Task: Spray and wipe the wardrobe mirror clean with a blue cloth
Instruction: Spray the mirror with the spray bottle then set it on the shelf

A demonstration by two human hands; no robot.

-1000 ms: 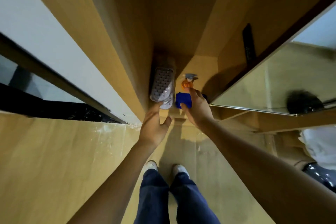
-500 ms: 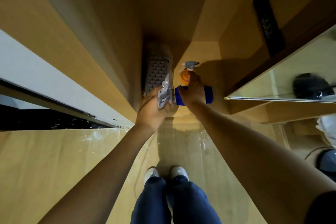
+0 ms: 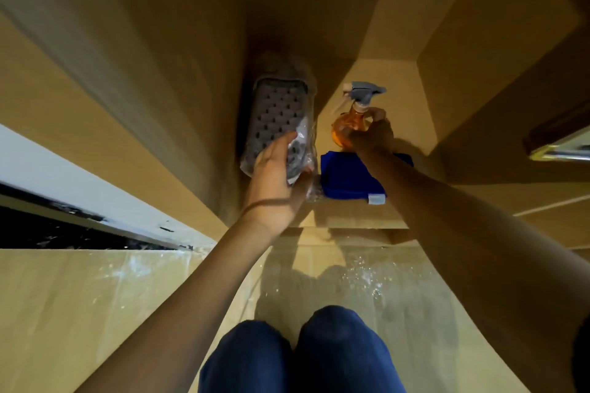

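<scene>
One blue cloth point(image 3: 348, 175) flat on wardrobe shelf point(image 3: 383, 73), under my right forearm. One orange spray bottle point(image 3: 346, 126) at its 12 o'clock, my right hand point(image 3: 372, 134) curled round it. Left hand point(image 3: 274, 179) at cloth's 9 o'clock, gripping one plastic-wrapped grey mat point(image 3: 277, 118).

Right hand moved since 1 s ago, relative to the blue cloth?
Yes. The right hand went from the folded blue cloth farther back to grip the orange spray bottle.
</scene>
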